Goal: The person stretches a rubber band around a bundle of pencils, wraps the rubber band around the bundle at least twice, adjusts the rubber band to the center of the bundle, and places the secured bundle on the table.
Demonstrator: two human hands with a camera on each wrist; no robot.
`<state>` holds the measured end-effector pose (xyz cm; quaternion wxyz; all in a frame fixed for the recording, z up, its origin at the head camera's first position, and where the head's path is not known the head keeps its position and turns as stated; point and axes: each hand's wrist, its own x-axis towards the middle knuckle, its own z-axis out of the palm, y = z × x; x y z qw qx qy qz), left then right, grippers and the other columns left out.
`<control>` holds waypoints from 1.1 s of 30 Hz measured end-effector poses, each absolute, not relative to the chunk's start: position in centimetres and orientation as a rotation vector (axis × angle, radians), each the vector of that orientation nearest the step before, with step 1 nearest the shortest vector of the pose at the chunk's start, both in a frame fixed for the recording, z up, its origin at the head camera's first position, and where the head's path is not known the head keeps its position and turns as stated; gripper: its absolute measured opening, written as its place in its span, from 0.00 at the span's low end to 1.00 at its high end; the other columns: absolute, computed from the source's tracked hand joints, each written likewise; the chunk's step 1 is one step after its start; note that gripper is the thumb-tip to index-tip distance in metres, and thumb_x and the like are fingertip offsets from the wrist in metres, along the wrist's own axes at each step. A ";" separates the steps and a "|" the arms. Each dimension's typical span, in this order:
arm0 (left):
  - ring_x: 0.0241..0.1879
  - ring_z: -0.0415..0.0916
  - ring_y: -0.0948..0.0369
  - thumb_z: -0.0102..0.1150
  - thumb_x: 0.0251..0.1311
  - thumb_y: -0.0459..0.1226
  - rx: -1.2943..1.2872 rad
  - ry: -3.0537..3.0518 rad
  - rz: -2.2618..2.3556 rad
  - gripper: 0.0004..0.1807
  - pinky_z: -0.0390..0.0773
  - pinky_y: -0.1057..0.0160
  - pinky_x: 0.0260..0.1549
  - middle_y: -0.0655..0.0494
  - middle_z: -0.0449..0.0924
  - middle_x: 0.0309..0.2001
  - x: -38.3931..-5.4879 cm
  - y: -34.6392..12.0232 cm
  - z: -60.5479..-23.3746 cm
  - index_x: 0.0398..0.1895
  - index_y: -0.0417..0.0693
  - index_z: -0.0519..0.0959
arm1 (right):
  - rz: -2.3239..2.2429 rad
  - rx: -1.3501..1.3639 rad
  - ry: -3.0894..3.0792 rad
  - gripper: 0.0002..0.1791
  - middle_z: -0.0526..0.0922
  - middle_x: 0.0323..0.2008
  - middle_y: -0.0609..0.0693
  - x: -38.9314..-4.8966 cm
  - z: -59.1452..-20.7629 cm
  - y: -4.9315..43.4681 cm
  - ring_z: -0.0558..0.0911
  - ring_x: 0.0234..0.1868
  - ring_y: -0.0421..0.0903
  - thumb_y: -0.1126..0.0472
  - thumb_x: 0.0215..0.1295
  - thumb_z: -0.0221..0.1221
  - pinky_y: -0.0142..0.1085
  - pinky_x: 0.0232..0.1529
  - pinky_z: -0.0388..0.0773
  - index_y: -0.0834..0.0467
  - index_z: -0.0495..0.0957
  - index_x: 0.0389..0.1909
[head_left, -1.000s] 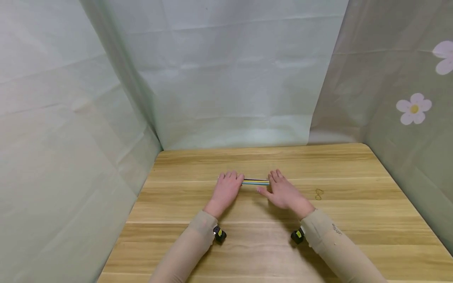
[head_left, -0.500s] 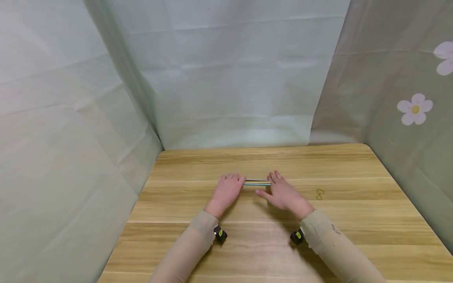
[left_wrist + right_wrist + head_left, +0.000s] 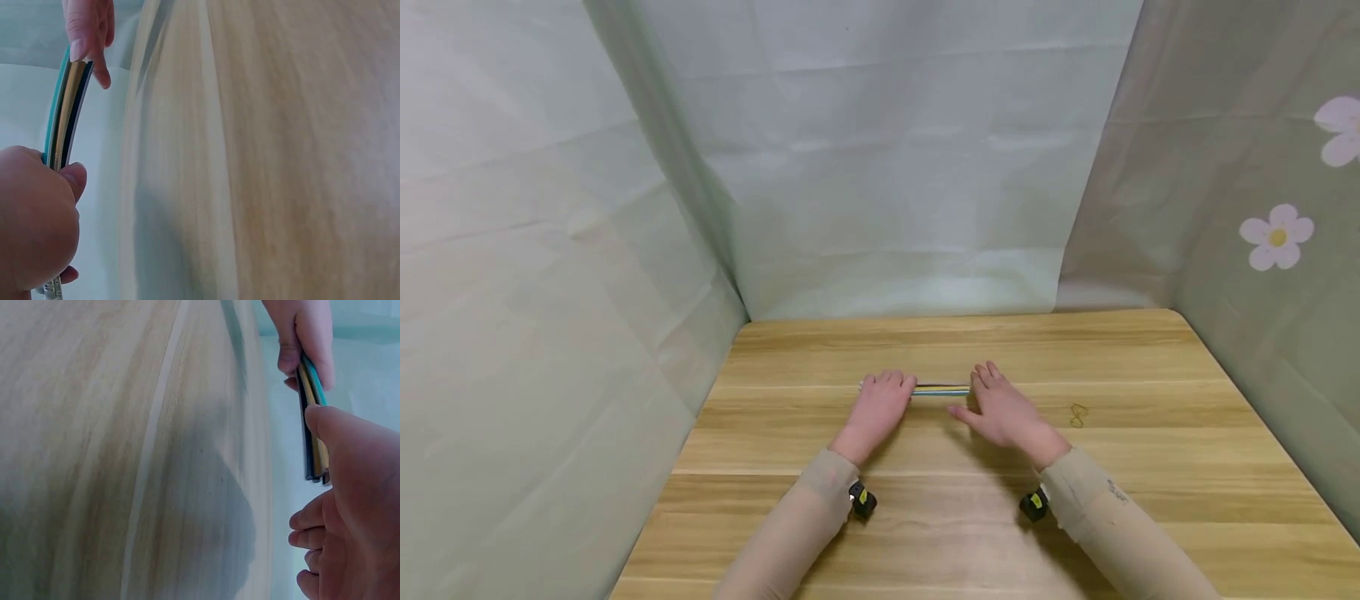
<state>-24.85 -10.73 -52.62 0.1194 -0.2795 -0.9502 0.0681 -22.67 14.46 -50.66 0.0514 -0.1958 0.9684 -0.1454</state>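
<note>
Left hand point(image 3: 880, 410) grips sticks point(image 3: 942, 390), right hand point(image 3: 1006, 414) spread, above wooden table point(image 3: 943, 533), pale sheets point(image 3: 902, 192) beyond.

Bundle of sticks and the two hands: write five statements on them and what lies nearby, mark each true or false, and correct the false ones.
1. The left hand grips the bundle of sticks. True.
2. A thin looped band lies on the table, to the right of the right hand. True.
3. The right hand is clenched in a fist. False: its fingers are extended, the thumb apart from them.
4. The sticks are all one colour. False: teal, yellow and black show.
5. The band is wrapped around the sticks. False: it lies apart from them.
</note>
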 end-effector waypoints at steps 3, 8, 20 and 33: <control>0.49 0.80 0.54 0.53 0.82 0.38 -0.826 -2.775 0.223 0.08 0.80 0.52 0.47 0.52 0.82 0.47 -24.6 -10.6 -52.5 0.57 0.48 0.75 | -0.452 -0.612 2.940 0.53 0.55 0.80 0.73 -22.5 -50.7 14.3 0.48 0.83 0.68 0.32 0.80 0.50 0.56 0.80 0.49 0.77 0.57 0.78; 0.49 0.81 0.54 0.53 0.82 0.35 -0.850 -2.766 0.290 0.09 0.81 0.52 0.48 0.51 0.82 0.48 -24.3 -10.5 -52.2 0.59 0.46 0.75 | -0.420 -0.602 2.934 0.54 0.53 0.80 0.74 -22.5 -50.9 13.7 0.47 0.83 0.68 0.30 0.80 0.47 0.56 0.81 0.48 0.77 0.56 0.78; 0.49 0.81 0.54 0.55 0.80 0.35 -0.841 -2.763 0.283 0.11 0.82 0.52 0.47 0.50 0.83 0.50 -24.1 -10.7 -51.9 0.59 0.45 0.76 | -0.436 -0.571 2.920 0.53 0.53 0.80 0.74 -22.4 -51.3 13.8 0.47 0.83 0.69 0.31 0.80 0.49 0.56 0.81 0.47 0.77 0.55 0.78; 0.49 0.81 0.54 0.53 0.80 0.34 -0.891 -2.732 0.353 0.10 0.80 0.53 0.45 0.50 0.83 0.49 -24.0 -10.8 -52.4 0.59 0.45 0.74 | -0.398 -0.604 2.907 0.54 0.53 0.80 0.74 -22.3 -51.5 13.2 0.46 0.84 0.67 0.31 0.79 0.50 0.54 0.81 0.46 0.78 0.56 0.77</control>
